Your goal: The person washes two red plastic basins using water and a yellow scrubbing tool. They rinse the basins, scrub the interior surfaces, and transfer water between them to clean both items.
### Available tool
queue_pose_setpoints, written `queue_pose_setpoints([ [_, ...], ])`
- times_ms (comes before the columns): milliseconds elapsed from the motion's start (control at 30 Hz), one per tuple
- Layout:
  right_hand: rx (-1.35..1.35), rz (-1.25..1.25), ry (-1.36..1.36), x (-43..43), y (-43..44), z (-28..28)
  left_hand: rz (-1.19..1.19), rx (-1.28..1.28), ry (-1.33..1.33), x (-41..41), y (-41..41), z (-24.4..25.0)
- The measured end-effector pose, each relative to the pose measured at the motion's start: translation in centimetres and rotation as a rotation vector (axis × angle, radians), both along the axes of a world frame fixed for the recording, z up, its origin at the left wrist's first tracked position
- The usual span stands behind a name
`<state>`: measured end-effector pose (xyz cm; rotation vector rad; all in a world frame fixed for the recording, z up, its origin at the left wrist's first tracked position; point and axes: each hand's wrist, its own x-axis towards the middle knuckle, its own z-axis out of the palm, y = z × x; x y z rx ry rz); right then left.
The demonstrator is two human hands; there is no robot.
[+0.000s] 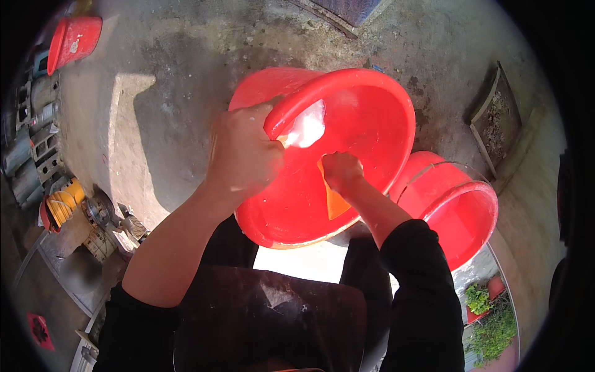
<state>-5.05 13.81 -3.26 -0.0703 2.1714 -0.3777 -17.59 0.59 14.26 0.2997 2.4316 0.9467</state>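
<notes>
A large red plastic tub (372, 121) is tipped in front of me, its mouth turned towards me. Around its left rim my left hand (246, 149) is closed, the thumb over the edge. Inside the tub, my right hand (342, 171) grips an orange, flat, thin piece (335, 204) that lies against the red inner wall; whether it is a cloth or a scraper I cannot tell. Bright sunlight falls on the inner wall near my left thumb. A smaller red bucket (423, 174) with a wire handle lies tilted at the tub's right.
On the concrete floor (186, 83), another red tub (79, 42) is at the upper left. Hollow blocks (46, 144) and a yellow reel (65, 202) stand along the left. A dustpan-like tray (497, 121) lies at the right, with green plants (492, 330) at the lower right.
</notes>
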Motion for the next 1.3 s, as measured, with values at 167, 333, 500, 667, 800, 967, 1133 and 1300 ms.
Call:
queue_pose_setpoints([
  [167,-0.301,-0.486,-0.293,-3.7,-1.3,1.8,-0.017,0.066,0.051,2.4,-0.1,0.1],
  [333,-0.260,-0.176,-0.084,4.5,2.5,-4.3,0.028,-0.026,0.025,2.3,0.1,0.5],
  [500,-0.646,-1.095,-0.166,3.3,-4.8,2.1,0.049,-0.109,0.051,1.5,-1.9,-0.9],
  [667,-0.748,-0.883,-0.166,7.9,-1.8,-3.7,0.194,-0.045,0.029,2.2,-2.1,-0.9],
  [800,-1.043,-1.295,-0.637,2.0,-6.0,5.7,0.235,0.017,-0.038,2.7,-1.8,-0.4],
  [967,-0.882,-1.301,-0.624,2.1,-1.3,6.8,0.275,0.043,-0.046,2.4,-2.3,-0.3],
  [1133,-1.165,-1.607,-0.764,0.1,-7.3,6.8,0.239,-0.037,-0.067,2.2,-3.1,-0.3],
  [1300,-1.081,-1.605,-0.799,4.1,-8.0,4.7,0.291,-0.035,-0.031,2.0,-4.1,-0.8],
])
